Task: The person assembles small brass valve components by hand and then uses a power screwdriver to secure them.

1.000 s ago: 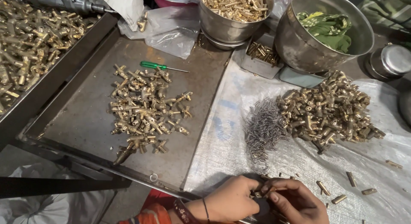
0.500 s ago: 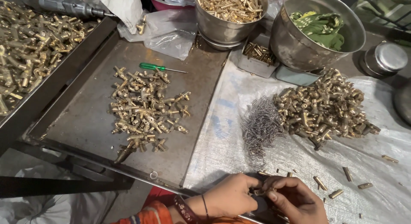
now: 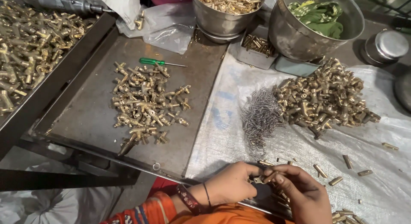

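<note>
My left hand and my right hand meet at the bottom edge of the view, over a white woven sheet. Between their fingertips they pinch a small brass fitting. Just above the hands lies a heap of small steel springs. To its right sits a pile of brass valve bodies. Loose brass pins are scattered on the sheet to the right of my hands.
A dark metal tray on the left holds a pile of brass fittings and a green-handled screwdriver. Another tray full of brass parts is far left. Two steel bowls stand at the back, one with brass pieces, one with green cloth.
My hands stay together at the bottom, working the small brass piece; the fingers shift slightly. The view has drifted a little, nothing else has moved.
</note>
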